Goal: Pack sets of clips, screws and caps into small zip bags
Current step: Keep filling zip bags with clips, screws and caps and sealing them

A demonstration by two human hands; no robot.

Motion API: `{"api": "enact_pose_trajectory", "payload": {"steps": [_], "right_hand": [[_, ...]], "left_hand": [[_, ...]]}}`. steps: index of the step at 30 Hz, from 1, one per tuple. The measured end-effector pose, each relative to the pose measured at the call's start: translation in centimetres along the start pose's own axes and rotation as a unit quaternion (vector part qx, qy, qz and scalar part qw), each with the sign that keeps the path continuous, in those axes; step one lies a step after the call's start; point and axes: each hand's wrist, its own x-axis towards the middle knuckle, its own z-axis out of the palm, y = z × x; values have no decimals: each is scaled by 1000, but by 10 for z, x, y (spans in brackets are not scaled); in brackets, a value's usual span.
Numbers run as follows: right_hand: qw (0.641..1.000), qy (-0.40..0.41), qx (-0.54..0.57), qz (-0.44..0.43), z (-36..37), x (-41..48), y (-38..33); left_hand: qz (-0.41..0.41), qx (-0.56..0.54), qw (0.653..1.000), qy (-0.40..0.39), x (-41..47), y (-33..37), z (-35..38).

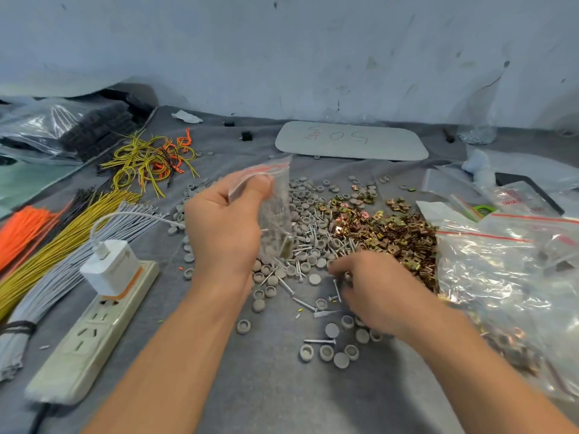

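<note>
Small zip bag [277, 211] in left hand [223, 228], few parts inside

Pale bluish-white wall [313, 42], scuffed, dark marks and smudges; work surface covered in wrinkled grey cloth [266, 396], running back to the wall; light even, shadows soft.

Glossy brass-toned metal clips [385, 227], matt caps [313, 278]

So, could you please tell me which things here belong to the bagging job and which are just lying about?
Job: small zip bag in left hand, gray caps, screws, brass clips.
Lying about: wire bundles, power strip, charger, gray tray.
</note>
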Motion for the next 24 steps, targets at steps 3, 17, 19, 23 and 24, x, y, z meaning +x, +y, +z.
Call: {"api": "enact_pose_trajectory", "payload": {"steps": [3, 17, 19, 23, 24], "right_hand": [[997, 0, -66, -46, 10, 5, -3], [988, 31, -149, -26, 9, -5, -8], [987, 40, -156, -5, 10, -5, -7], [983, 39, -180, 11, 10, -5, -6], [982, 34, -187, 13, 9, -5, -6]], "left_hand": [[21, 29, 999, -14, -1, -3, 0], [-22, 183, 981, -68, -5, -15, 1], [-34, 221, 966, -131, -10, -14, 3], [-37, 290, 916, -275, -22, -10, 9], [-30, 315, 896, -310, -25, -10, 11]]}}
